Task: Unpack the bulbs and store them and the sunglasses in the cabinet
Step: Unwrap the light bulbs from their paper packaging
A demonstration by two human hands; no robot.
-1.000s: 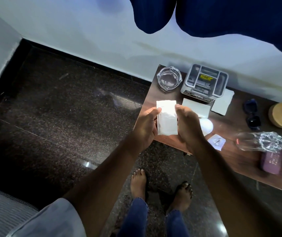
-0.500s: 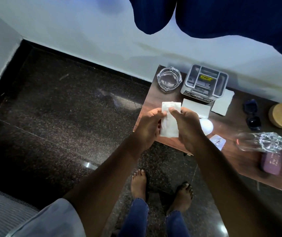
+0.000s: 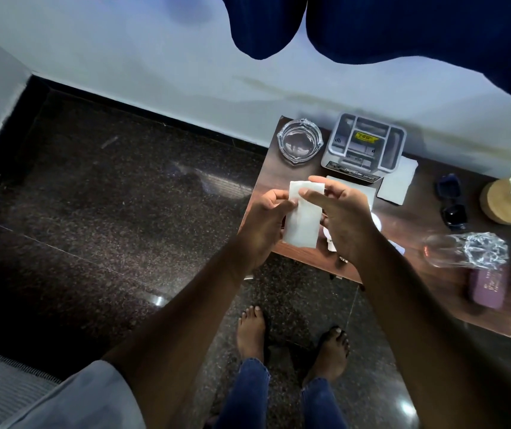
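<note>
A white bulb box (image 3: pixel 304 222) is upright between both hands, above the near left corner of the brown table (image 3: pixel 409 218). My left hand (image 3: pixel 265 221) grips its left side. My right hand (image 3: pixel 342 218) pinches its top flap with thumb and fingers. Behind my right hand a white bulb (image 3: pixel 377 221) lies on the table, mostly hidden. Dark sunglasses (image 3: pixel 452 204) rest at the table's right back. No cabinet is in view.
On the table stand a glass ashtray (image 3: pixel 300 144), a grey organizer tray (image 3: pixel 367 145), flat white cards (image 3: pixel 398 184), a crinkled clear wrapper (image 3: pixel 467 250), a purple case (image 3: pixel 487 287) and a lamp with a wooden base (image 3: pixel 495 201). The floor is dark stone; my bare feet (image 3: pixel 252 334) stand below.
The box has turned narrower and more upright between my hands. My right fingers have moved up from its side onto the top flap.
</note>
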